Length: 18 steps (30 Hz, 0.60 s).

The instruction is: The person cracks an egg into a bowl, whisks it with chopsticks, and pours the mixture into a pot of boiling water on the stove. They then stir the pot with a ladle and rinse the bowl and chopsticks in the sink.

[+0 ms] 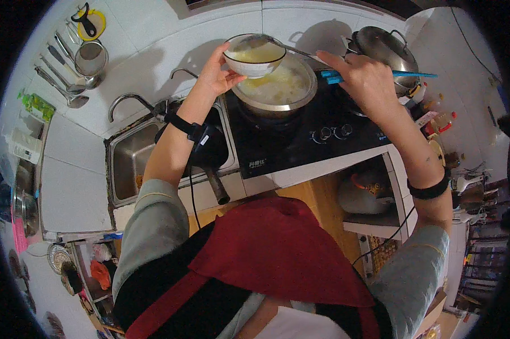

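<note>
My left hand grips a white bowl with a dark rim, thumb at the rim and fingers underneath. Pale yellow liquid lies in the bowl. It is held above the left rear part of a wide metal pot of cloudy, yellowish, foamy liquid. My right hand holds a long-handled metal ladle, whose head is inside the bowl. Blue chopsticks are also in that hand, lying crosswise, their middle hidden by the fingers. The pot stands on a black glass gas stove.
A lidded metal pot stands at the stove's right rear, with bottles beside it. Left of the stove is a steel sink with a curved faucet; a dark pan rests over it, handle jutting frontward. Utensils hang on the wall.
</note>
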Motion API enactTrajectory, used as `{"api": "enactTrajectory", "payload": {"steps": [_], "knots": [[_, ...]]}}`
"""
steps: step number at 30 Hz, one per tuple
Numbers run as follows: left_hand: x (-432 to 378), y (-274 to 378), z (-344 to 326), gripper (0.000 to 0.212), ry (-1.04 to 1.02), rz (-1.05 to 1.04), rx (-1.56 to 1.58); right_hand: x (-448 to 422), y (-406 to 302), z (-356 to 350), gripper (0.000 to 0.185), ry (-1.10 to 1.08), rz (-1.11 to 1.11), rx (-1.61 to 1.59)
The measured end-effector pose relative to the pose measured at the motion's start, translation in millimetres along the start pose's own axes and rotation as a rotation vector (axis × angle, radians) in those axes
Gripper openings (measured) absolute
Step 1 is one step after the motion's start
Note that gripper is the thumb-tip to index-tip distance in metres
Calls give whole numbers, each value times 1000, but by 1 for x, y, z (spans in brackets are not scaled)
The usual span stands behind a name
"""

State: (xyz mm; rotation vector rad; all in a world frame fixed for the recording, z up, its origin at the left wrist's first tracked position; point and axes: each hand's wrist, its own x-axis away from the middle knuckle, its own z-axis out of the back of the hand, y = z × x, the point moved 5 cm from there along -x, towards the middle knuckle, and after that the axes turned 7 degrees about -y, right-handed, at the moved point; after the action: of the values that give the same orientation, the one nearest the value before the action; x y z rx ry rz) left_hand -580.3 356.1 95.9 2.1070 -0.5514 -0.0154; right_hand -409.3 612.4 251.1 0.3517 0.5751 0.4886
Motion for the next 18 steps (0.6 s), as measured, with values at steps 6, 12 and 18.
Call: {"api": "enactTrajectory", "payload": {"steps": [6, 12, 18], "knots": [[-6, -2, 9, 83, -5, 40, -18, 2, -9, -7, 63, -90, 15, -43], [-13, -6, 17, 80, -27, 71, -9, 1, 6, 7, 62, -68, -74, -106], [-13, -1, 16, 66, -59, 82, -5, 1, -5, 6, 52, -54, -52, -17]]}}
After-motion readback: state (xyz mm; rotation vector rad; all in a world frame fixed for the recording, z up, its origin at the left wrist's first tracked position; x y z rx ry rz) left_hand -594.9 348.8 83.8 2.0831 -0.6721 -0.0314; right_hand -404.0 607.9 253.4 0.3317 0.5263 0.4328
